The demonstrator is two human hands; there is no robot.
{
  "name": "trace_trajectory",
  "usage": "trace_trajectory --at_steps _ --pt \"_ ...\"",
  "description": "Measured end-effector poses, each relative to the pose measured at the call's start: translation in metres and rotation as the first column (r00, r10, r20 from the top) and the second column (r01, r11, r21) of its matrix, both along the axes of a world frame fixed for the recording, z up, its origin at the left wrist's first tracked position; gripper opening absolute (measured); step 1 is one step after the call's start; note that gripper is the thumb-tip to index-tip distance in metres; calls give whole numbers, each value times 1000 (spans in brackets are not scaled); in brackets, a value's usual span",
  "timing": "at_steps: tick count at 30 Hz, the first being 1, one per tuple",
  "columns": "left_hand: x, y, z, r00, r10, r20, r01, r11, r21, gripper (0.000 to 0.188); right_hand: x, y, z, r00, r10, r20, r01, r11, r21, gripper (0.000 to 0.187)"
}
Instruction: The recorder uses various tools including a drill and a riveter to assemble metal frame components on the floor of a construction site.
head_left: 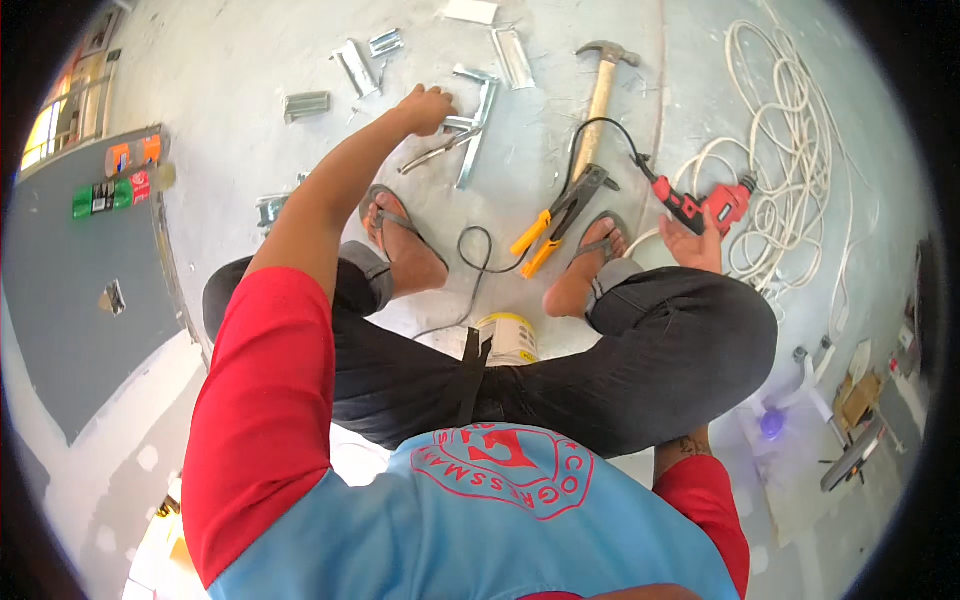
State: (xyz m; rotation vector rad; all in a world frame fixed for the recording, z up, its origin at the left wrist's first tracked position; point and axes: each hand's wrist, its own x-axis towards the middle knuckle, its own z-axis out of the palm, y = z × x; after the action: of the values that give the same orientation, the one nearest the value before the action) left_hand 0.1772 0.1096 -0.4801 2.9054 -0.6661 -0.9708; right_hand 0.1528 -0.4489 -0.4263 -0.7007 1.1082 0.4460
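My left hand (428, 108) reaches forward, its fingers curled at the end of a short crosspiece on a silvery metal channel (478, 135). The fingertips are partly hidden, but they appear closed on that metal. A pair of pliers (435, 153) lies across the channel's near part. To the right, my right hand (690, 245) is open, its fingers spread beside a red-and-black power drill (722, 208). One finger overlaps the drill's body. Between my feet lies a hand riveter (565, 220) with yellow grips, touching the wooden handle of a claw hammer (600, 95).
Several cut metal channel pieces (355, 68) lie ahead. A coiled white cable (775, 150) spreads at the right, and the drill's black cord (482, 250) loops between my feet. A white-and-yellow bucket (508, 335) is under me. Bottles (105, 196) lie on a grey board (75, 290) at left.
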Motion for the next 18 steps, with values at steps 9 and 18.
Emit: trace_trajectory --at_steps 9,18 --pt "-15 7 20 635 750 186 -751 655 -77 49 -6 15 -52 902 -427 59 419 900 117 92" --pt "-51 -1 -20 -293 888 -354 -935 -344 -90 79 9 -1 -65 953 -291 79 301 936 -180 80"
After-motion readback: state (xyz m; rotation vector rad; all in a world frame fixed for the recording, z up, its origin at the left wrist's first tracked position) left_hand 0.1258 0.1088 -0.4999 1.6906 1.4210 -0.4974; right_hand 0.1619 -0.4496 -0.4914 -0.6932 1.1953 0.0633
